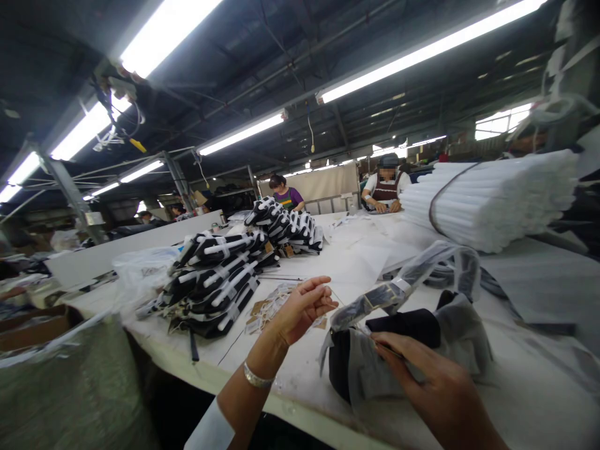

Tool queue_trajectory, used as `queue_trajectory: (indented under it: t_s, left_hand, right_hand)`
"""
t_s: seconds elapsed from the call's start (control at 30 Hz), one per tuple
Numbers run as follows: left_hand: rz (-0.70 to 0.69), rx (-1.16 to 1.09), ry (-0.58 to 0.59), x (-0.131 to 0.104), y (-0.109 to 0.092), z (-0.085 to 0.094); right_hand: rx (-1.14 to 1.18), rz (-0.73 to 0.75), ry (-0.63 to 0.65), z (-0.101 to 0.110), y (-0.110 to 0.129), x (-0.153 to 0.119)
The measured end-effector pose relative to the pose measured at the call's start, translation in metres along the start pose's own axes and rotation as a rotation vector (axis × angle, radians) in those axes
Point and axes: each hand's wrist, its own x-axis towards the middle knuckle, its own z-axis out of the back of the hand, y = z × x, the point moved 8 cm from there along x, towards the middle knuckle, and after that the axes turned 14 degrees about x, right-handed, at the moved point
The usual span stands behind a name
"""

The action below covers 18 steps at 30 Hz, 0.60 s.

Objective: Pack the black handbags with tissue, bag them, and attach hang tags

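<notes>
Black bag [340,369] is placed at the near right of the table [312,372], partly covered in translucent film. Its strap [365,305] is sleeved in clear wrap and raised over the top.

Left hand [300,310]: fingers curled narrow, thin cord apparently pinched at the tips, just left of the strap. Right hand [429,375]: narrow pinch, small brownish piece apparently held against the bag's upper edge; exact part can't be told.

Status: strap wrap on. Film around the body looks loose, not closed up. Whether the cord is secured to the bag can't be told.

Near stack [210,287] and far stack [288,228] of black items with white wrapping are piled to the left; these look further along. Loose tags with white strings [276,303] are left unattached between near stack and bag. Bundle of white tubes [492,194] is strapped together at far right.
</notes>
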Motion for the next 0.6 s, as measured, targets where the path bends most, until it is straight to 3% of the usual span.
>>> queue_trajectory:
  t_s: [0.07,0.17,0.3,0.43,0.6]
  left_hand:
    - [-0.019,-0.019,0.007,-0.004,0.001,-0.006]
    - [-0.046,0.006,0.045,-0.007,0.001,-0.017]
    - [-0.086,0.066,0.031,-0.004,0.0,-0.023]
    - [-0.147,0.045,0.006,-0.003,-0.004,-0.023]
    - [-0.224,0.105,0.028,-0.01,-0.009,-0.03]
  right_hand:
    - [-0.005,0.15,0.033,0.001,0.017,0.008]
    - [0.061,0.199,0.111,-0.005,0.032,0.027]
    - [0.005,0.084,0.129,-0.016,0.029,0.055]
    - [-0.13,-0.077,0.136,-0.021,0.012,0.071]
    - [-0.296,-0.163,0.319,-0.03,0.001,0.077]
